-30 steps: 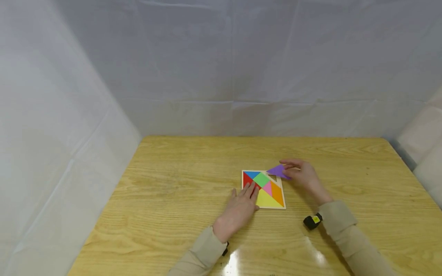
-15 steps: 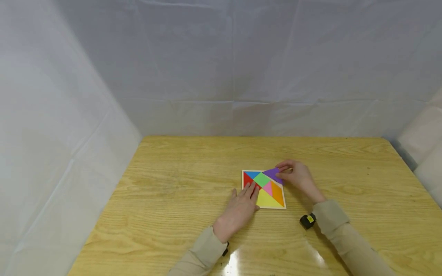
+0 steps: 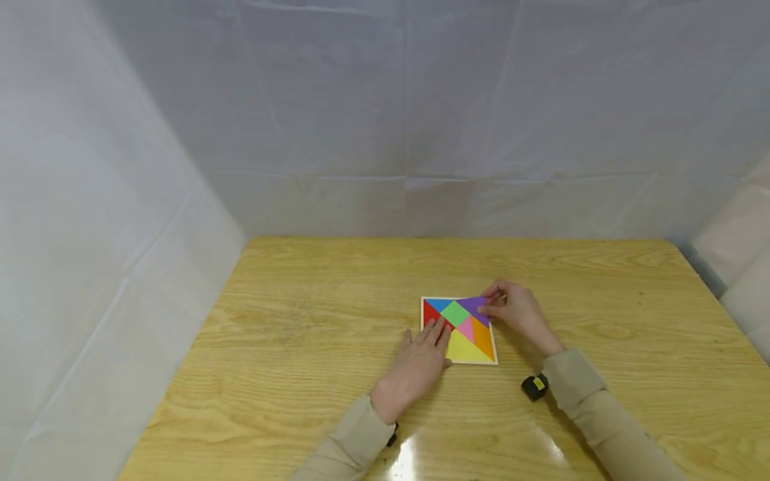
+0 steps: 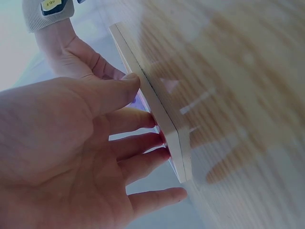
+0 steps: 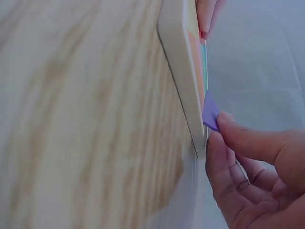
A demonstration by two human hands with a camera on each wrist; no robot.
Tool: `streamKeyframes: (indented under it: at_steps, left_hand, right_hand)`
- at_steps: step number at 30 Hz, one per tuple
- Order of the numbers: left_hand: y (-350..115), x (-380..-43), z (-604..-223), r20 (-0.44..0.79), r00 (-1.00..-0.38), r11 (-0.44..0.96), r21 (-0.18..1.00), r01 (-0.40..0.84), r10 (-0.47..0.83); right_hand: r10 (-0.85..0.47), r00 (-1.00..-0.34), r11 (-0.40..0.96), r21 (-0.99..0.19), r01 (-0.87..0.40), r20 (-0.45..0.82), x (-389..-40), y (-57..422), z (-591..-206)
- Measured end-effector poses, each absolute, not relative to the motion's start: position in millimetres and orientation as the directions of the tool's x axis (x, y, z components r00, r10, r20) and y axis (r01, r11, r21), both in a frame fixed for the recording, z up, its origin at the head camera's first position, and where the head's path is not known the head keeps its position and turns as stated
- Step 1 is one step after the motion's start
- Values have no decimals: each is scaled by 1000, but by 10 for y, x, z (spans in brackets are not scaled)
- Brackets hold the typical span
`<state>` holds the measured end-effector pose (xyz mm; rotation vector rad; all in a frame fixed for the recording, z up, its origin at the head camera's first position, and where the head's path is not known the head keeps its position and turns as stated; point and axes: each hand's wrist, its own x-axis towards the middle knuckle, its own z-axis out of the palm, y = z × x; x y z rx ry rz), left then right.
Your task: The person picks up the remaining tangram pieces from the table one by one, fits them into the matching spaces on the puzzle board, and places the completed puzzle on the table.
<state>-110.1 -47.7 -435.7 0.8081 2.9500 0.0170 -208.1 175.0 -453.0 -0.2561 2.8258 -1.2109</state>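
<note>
A square tangram board [image 3: 496, 353] with a pale wooden rim lies on the table. Red [image 3: 430, 311], blue, green, pink, orange and yellow [image 3: 466, 349] pieces fill most of it. My left hand [image 3: 416, 369] rests on it, fingertips on the red piece and thumb at the near edge. At the far right corner my right hand [image 3: 521, 315] pinches a purple triangle [image 3: 472, 305] between thumb and fingers. In the right wrist view the purple triangle [image 5: 210, 113] stands tilted, its held corner raised above the board's rim [image 5: 183, 62]. My left palm hides part of the board.
The wooden table [image 3: 301, 334] extends around the board on all sides. Pale cloth sheets [image 3: 385, 133] hang behind the table and at its sides. A black wrist device [image 3: 535, 386] sits below my right cuff.
My right hand has moved left and slightly toward me, bringing the purple triangle from beyond the board's corner over the gap there and lower. The left hand has stayed put.
</note>
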Motion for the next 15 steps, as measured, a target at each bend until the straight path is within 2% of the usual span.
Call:
streamKeyframes:
  at_steps: [15]
  left_hand:
    - [-504, -1154, -4413, -90, -854, 858, 16, 514, 513]
  right_hand:
    - [-257, -965, 755, -635, -162, -59, -2133, 1762, -4516]
